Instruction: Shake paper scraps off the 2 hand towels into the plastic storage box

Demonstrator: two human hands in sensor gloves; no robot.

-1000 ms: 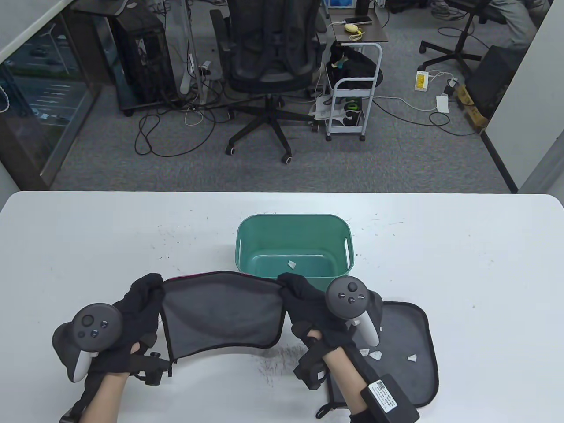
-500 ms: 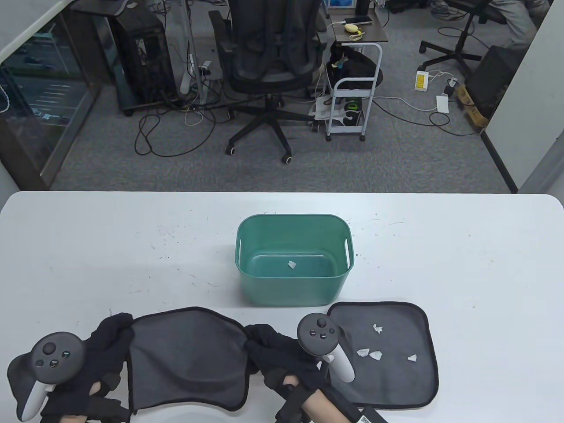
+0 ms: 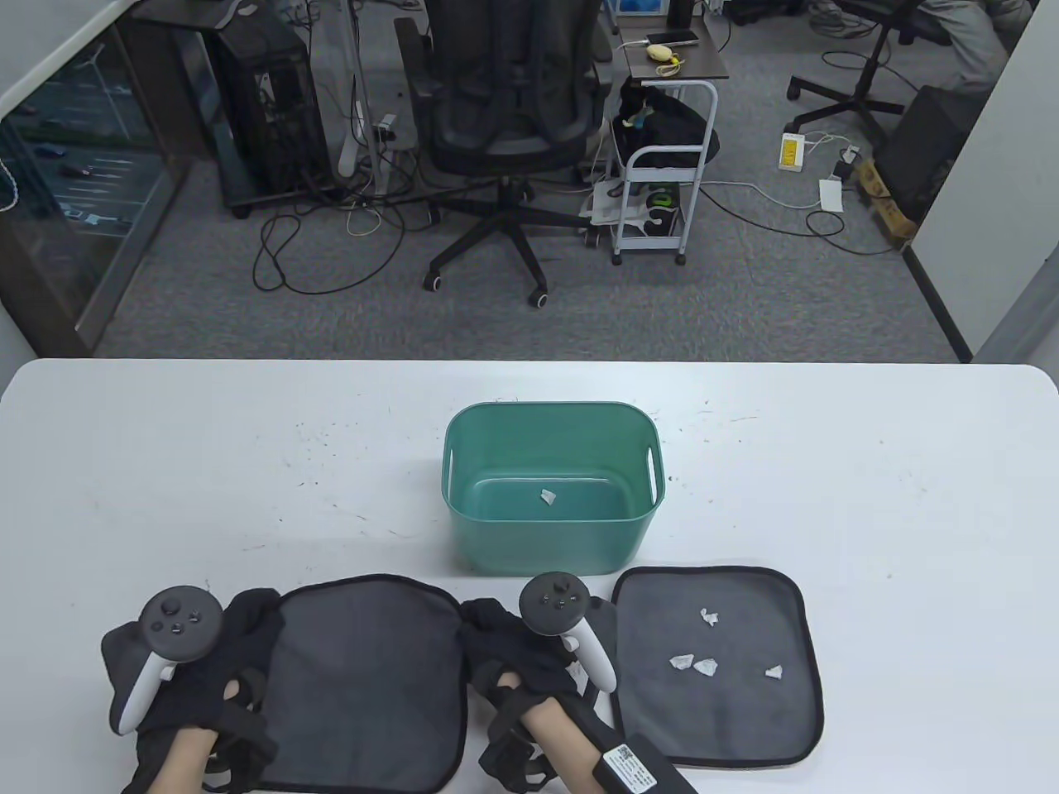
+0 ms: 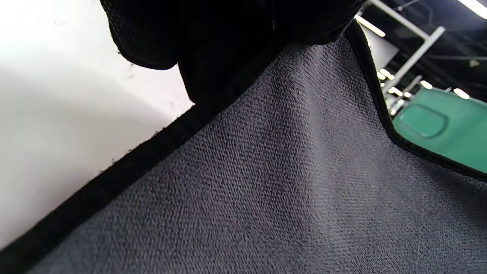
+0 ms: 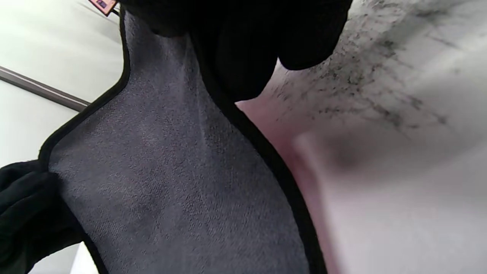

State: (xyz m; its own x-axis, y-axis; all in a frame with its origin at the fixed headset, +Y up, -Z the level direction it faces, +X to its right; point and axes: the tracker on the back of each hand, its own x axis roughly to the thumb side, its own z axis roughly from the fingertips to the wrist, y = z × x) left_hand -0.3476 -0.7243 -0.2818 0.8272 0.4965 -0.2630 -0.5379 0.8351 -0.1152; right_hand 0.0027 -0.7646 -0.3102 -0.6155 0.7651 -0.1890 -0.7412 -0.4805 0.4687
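A grey hand towel [image 3: 364, 678] with black trim lies at the table's near edge, left of centre, with no scraps on it. My left hand [image 3: 248, 628] grips its far left corner and my right hand [image 3: 488, 633] grips its far right corner. The wrist views show the same towel [image 4: 285, 182] [image 5: 171, 182] pinched under the gloved fingers [image 4: 228, 49] [image 5: 236, 49]. A second grey towel [image 3: 728, 719] lies flat to the right with several white paper scraps [image 3: 705, 667] on it. The green plastic storage box [image 3: 463, 455] stands just beyond, holding one scrap [image 3: 547, 496].
The white table [image 3: 165, 463] carries dark specks and scuffs around the box. Beyond its far edge are an office chair [image 3: 505, 124], a small white cart [image 3: 662, 190] and cables on a grey carpet.
Both hands have brought the held towel back from in front of the box toward the near edge and spread it flatter on the table. The second towel and the box have not moved.
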